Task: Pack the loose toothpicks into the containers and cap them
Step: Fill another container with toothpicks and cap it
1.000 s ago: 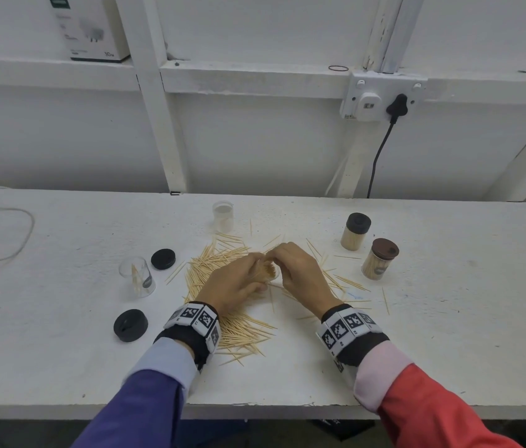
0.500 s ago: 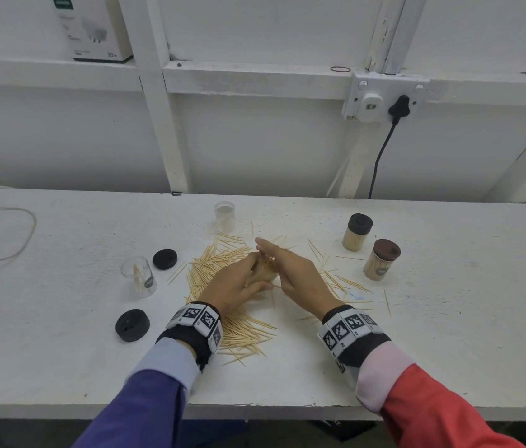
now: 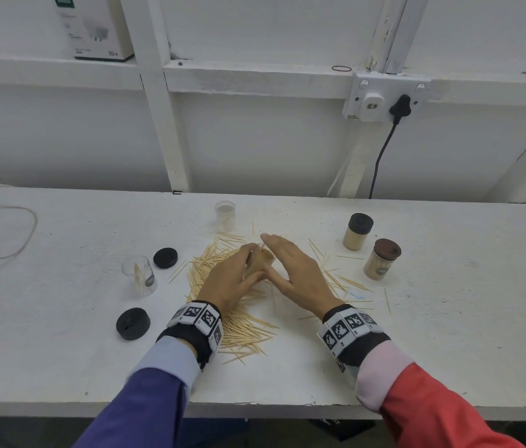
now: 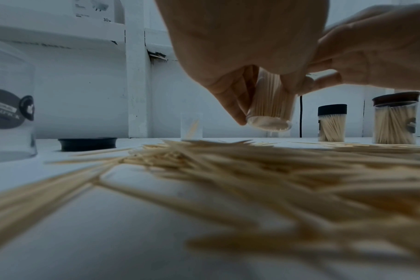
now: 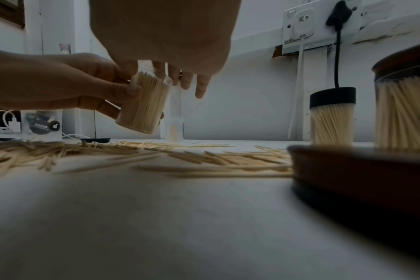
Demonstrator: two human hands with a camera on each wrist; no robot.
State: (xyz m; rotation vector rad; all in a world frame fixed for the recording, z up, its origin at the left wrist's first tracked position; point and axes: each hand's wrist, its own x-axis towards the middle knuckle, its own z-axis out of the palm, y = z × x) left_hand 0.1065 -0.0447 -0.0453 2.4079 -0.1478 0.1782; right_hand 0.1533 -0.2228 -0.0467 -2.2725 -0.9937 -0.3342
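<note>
Two capped clear containers [image 3: 370, 247] full of toothpicks are standing at centre right, while the left hand [image 3: 234, 279] is gripping a third, full, uncapped container [image 3: 260, 261], the right hand [image 3: 294, 270] is hovering spread beside it, and many loose wooden toothpicks [image 3: 245, 331] are littering the white bench [image 3: 61, 350].

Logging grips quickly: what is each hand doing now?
Left hand: grips the full, uncapped toothpick container.
Right hand: open, fingers straight, holding nothing.

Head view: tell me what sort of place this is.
Probably a plain workbench in a workshop or utility room, not a kitchen. A white painted tabletop runs along a white panelled wall with a wall socket and black plug, and a white boxed 30 W charger sits on the ledge.
</note>
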